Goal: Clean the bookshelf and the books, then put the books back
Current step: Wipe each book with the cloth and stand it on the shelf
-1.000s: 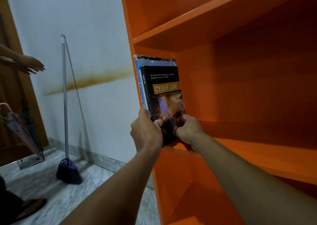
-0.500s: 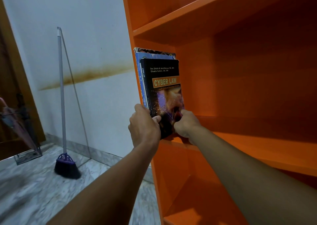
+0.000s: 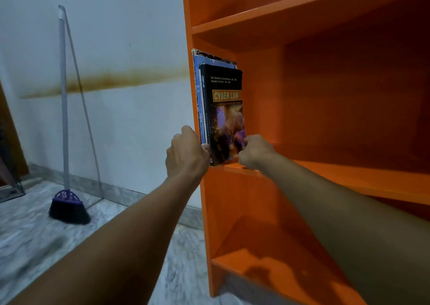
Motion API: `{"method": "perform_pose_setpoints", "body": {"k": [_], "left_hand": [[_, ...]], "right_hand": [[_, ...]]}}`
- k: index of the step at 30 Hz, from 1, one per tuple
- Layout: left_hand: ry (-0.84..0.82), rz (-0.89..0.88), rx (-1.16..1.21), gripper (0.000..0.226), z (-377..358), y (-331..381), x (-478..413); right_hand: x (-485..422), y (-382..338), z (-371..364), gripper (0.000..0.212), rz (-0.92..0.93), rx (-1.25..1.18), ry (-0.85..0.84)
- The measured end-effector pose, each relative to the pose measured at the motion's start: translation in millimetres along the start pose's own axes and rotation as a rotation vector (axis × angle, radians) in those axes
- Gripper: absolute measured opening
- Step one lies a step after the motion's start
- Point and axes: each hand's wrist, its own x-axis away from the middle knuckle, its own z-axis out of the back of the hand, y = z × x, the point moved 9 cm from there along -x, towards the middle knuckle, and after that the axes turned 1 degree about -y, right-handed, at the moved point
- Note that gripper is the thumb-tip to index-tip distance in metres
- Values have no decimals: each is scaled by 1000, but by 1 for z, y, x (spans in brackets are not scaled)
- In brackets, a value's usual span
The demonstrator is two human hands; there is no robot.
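Right at the fingertips, the left hand (image 3: 186,152) lays its thumb tip on the lower spine of a black glossy paperback titled CYBER LAW (image 3: 226,83). Its other fingers curl in at the book's seven o'clock corner, their tips hidden behind the knuckles. The right hand (image 3: 256,152) pinches the cover's five o'clock corner, fingers bunched tight together on it.

The paperback stands upright with its front cover facing out. Its bottom edge sits on the front lip of a shelf board in the tall orange wooden bookshelf (image 3: 337,174), at the far left end of that compartment. Pressed against its nine o'clock side stands a taller thin blue book (image 3: 197,83). Beyond that, next to the side panel, is a book with a dark patterned cover (image 3: 216,56), whose top edge juts out at twelve o'clock. The compartment's back panel, out towards three o'clock, lies in deep shadow.

Both forearms reach up from six o'clock, and the right one crosses in front of the shelf board.

Well apart at nine o'clock, a grey-handled broom with a purple head and dark bristles (image 3: 67,208) leans on the white wall (image 3: 128,130), which carries a brown horizontal stain (image 3: 104,81). A grey-veined marble floor (image 3: 35,239) runs beneath, and a sliver of brown wooden door (image 3: 9,130) shows at the far left edge.
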Motion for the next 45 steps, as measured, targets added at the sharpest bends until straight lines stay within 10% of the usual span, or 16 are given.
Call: {"method": "perform_pose_setpoints", "body": {"k": [11, 23, 26, 31, 45], "left_hand": [[-460, -310, -67, 45, -43, 7, 100], [-935, -361, -58, 17, -115, 26, 248], [-1098, -348, -43, 27, -151, 6, 300], [-1265, -134, -10, 22, -200, -43, 387], [-1209, 766, 318, 41, -248, -104, 456]], "right_hand": [[156, 43, 26, 26, -196, 521, 180], [292, 203, -57, 27, -556, 821, -730], [337, 243, -95, 74, -650, 700, -864], [401, 304, -145, 116, -700, 704, -901], [404, 341, -128, 68, -449, 499, -492]]}}
